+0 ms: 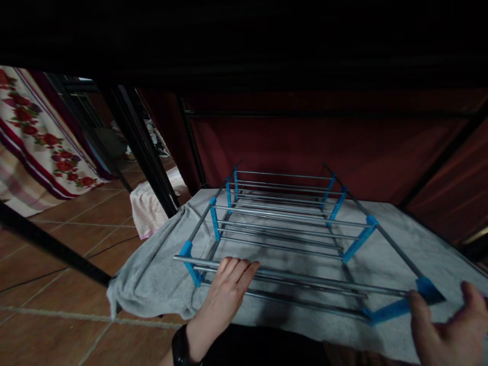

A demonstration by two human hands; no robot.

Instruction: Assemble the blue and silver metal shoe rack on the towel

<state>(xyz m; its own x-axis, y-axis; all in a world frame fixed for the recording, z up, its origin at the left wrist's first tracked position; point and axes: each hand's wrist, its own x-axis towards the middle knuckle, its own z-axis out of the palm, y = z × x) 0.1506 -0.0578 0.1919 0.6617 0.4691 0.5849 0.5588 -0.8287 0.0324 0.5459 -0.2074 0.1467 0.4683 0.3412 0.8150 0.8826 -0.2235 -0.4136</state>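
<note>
A folded drying rack (290,223) of grey metal rods with blue plastic joints lies flat on a grey towel (152,269). My left hand (229,287) rests on the nearest rods at the front left, fingers curled over them. My right hand (448,325) is at the front right corner, fingers apart, thumb touching the blue joint (404,305) there. A dark band sits on my left wrist.
Black metal frame bars (141,147) rise at the left and cross overhead. A dark red fabric wall (305,142) stands behind the rack. Brown floor tiles (57,254) lie to the left, with a pale cloth bundle (148,208) and a floral sheet (41,137).
</note>
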